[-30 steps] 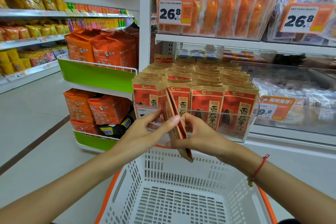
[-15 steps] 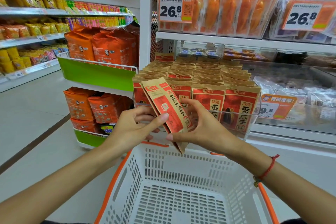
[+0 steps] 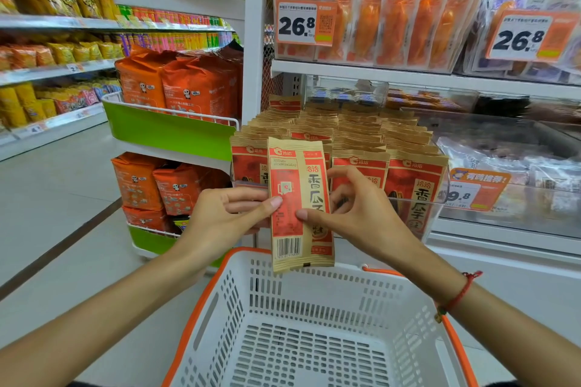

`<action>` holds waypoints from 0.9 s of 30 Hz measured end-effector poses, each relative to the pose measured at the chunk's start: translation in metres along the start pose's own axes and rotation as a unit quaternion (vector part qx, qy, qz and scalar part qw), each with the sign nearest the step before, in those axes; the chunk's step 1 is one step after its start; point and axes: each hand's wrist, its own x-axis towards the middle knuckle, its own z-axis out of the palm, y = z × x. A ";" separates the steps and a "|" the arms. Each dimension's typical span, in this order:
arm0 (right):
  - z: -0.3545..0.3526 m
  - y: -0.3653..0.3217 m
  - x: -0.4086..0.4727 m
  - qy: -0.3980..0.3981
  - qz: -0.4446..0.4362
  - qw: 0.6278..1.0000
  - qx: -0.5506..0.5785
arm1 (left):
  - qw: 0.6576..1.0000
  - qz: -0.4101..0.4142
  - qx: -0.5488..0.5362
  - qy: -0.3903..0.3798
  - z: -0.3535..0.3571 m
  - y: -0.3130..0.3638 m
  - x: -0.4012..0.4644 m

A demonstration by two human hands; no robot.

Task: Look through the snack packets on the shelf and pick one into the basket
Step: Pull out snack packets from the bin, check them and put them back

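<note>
I've got the red-and-tan paper snack packet (image 3: 300,203) upright, back side facing me, above the white plastic basket's (image 3: 314,339) far rim; left hand (image 3: 220,217) and right hand (image 3: 355,210) both pinching its edges, thumbs in front.

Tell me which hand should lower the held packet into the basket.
Probably the right hand: it and the left hand both pinch the packet, but it sits more directly above the basket.

Grey tiled floor (image 3: 56,198), white shelving upright (image 3: 253,34), green rack panels (image 3: 166,132).
</note>
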 end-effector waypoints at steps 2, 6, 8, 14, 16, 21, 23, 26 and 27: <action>0.000 0.001 0.001 0.018 -0.006 1.000 -0.022 | 1.000 -0.005 0.006 -0.006 0.000 -0.001 0.000; -0.001 0.000 0.001 0.031 -0.007 0.999 -0.037 | 0.999 -0.019 0.015 -0.025 0.001 -0.004 0.001; -0.002 0.000 0.001 0.035 -0.015 0.998 -0.057 | 0.999 -0.021 0.017 -0.036 0.003 -0.005 0.001; -0.008 0.008 0.008 0.080 -0.013 0.995 -0.052 | 0.997 -0.008 0.048 -0.056 0.006 -0.008 0.001; -0.010 0.008 0.009 0.077 0.010 0.997 0.011 | 0.996 0.002 0.064 -0.060 0.006 -0.009 0.000; -0.012 0.005 0.007 0.091 -0.011 0.994 0.055 | 0.995 0.004 0.070 -0.071 0.006 -0.010 0.000; -0.011 0.003 0.006 0.094 -0.039 0.994 0.047 | 0.994 0.004 0.071 -0.077 0.006 -0.011 0.001; -0.009 0.003 0.005 0.105 -0.081 0.991 0.035 | 0.994 0.003 0.063 -0.084 0.005 -0.012 0.002; -0.009 0.003 0.005 0.110 -0.089 0.989 0.037 | 0.995 0.003 0.057 -0.086 0.005 -0.012 0.002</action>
